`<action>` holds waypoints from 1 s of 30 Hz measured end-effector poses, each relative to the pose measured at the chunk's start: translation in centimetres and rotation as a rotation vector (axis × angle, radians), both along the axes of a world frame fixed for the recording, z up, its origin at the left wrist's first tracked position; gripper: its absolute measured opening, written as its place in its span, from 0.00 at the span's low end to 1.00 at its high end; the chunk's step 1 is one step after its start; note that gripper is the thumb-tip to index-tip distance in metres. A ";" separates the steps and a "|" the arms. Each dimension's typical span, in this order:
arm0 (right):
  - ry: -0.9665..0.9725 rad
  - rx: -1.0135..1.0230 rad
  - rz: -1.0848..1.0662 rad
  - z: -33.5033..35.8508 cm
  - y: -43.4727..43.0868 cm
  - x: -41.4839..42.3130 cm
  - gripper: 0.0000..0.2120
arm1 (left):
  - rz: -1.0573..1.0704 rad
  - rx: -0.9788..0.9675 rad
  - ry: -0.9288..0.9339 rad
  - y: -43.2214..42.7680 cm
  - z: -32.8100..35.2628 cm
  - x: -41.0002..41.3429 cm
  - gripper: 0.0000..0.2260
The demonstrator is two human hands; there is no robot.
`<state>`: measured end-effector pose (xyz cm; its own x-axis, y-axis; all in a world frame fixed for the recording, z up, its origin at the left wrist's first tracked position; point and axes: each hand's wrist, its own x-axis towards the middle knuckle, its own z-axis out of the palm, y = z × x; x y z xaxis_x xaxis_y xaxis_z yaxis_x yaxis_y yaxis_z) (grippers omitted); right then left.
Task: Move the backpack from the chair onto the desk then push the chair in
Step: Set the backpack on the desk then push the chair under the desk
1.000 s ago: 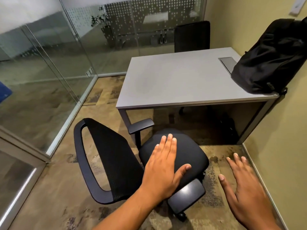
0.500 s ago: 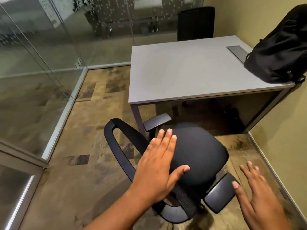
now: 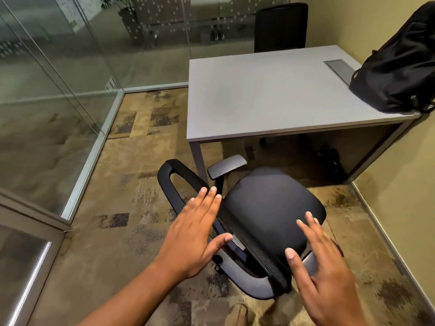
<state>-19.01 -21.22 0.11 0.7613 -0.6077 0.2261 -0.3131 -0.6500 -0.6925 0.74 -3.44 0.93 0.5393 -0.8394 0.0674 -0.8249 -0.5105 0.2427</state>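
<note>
On the desk's (image 3: pixel 270 97) far right corner, against the yellow wall, our black backpack (image 3: pixel 400 67) lies tilted, its lower end resting near the desk's front edge and its upper end leaning toward the wall; it partly covers the grey cable hatch (image 3: pixel 339 68) set into the top. Before the desk's front edge stands the black office chair (image 3: pixel 270 208), on the patterned carpet (image 3: pixel 131 208), its seat not yet under the desk and its mesh back turned toward us and to the left. One grey armrest (image 3: pixel 227 166) sits just beside the desk's front left leg; the other is near us, partly hidden under our right hand. Our left hand (image 3: pixel 195 234) is spread flat, fingers straight and thumb out, over the top rail of the chair back, gripping nothing; whether the palm touches the rail we cannot tell. Our right hand (image 3: pixel 322 271) is likewise spread, fingers apart and slightly blurred, above the near edge of the seat, holding nothing. Behind the desk's far edge a second dark chair (image 3: pixel 281 27) stands by the glass wall (image 3: pixel 58 78).
</note>
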 end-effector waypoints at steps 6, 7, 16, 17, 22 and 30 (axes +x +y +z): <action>0.077 -0.020 0.102 0.2 2.3 0.3 0.30 | 0.020 0.026 -0.042 2.4 -0.5 1.1 0.35; 0.094 -0.025 0.108 0.2 2.8 0.4 0.30 | 0.003 0.039 -0.061 2.9 -0.5 1.5 0.35; 0.177 -0.036 -0.043 -0.7 6.4 3.5 0.31 | -0.077 0.020 -0.088 4.4 -0.2 9.9 0.36; 0.228 -0.011 -0.067 -0.9 6.9 4.1 0.33 | -0.087 0.027 -0.077 4.4 -0.4 10.9 0.37; 0.486 -0.011 -0.153 -1.3 9.3 6.0 0.37 | -0.190 0.072 -0.006 4.2 -2.6 15.0 0.38; 0.621 -0.194 -0.273 -1.9 11.5 6.5 0.35 | -0.307 0.061 -0.019 3.9 -4.2 17.2 0.36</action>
<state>-12.54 -9.74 -1.83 0.6108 -0.7880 -0.0771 -0.7823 -0.5856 -0.2125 17.92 0.42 -3.25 0.2596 -0.9655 0.0199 -0.9468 -0.2504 0.2023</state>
